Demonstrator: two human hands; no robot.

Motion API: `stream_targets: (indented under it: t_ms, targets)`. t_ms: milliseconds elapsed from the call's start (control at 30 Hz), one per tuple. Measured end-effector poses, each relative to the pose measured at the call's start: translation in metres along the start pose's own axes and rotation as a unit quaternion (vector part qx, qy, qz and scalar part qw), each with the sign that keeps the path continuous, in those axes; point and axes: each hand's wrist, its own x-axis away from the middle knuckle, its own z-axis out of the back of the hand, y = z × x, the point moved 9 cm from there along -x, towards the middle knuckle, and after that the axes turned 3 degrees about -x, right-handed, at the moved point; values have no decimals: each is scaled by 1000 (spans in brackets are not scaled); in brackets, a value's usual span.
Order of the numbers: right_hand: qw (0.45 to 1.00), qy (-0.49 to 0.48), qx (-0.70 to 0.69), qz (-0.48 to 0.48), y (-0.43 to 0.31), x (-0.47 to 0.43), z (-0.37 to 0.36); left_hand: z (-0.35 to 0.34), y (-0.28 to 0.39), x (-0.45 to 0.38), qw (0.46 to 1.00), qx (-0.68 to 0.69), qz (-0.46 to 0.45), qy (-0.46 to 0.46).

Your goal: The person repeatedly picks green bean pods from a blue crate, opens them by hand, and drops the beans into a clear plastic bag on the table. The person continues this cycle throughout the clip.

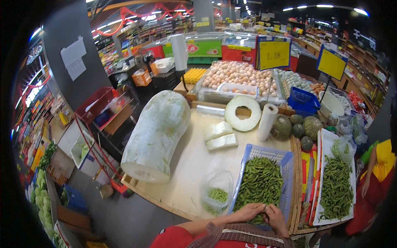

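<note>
Over the near end of a blue plastic basket point(288, 173) filled with green soybean pods point(260, 179), my left hand point(252, 212) and my right hand point(275, 217) meet at the fingertips. The fingers of both are bent and pinched together; whatever small thing may be between them is too small to make out, possibly a pod. Just left of the basket, a clear plastic bag point(228, 183) stands open on the wooden table point(186, 186) with shelled green beans point(218, 194) in it.
A large winter melon point(158, 133) lies at left, with cut pieces point(221, 142) and a melon ring point(232, 117) farther back. A plastic bag roll point(266, 122) stands near dark pumpkins point(281, 127). At right are a white tray point(318, 198) of pods and a person point(376, 173). Eggs point(242, 76) lie beyond.
</note>
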Motion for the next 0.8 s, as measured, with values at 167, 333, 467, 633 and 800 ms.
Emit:
stream_targets:
  t_ms: [167, 333, 467, 633, 800]
  targets:
    - [967, -51, -248, -23, 2, 4, -11, 5, 28, 2, 999, 6, -39, -17]
    - [948, -56, -310, -49, -3, 13, -17, -1, 17, 2, 988, 142, 39, -47]
    - [978, -8, -207, -23, -5, 12, -13, 14, 17, 3, 996, 10, -13, 84]
    - [995, 33, -88, 30, -7, 11, -7, 14, -13, 11, 972, 164, 165, 33]
    - [998, 67, -17, 4, -3, 9, -2, 7, 0, 17, 972, 188, 136, 25]
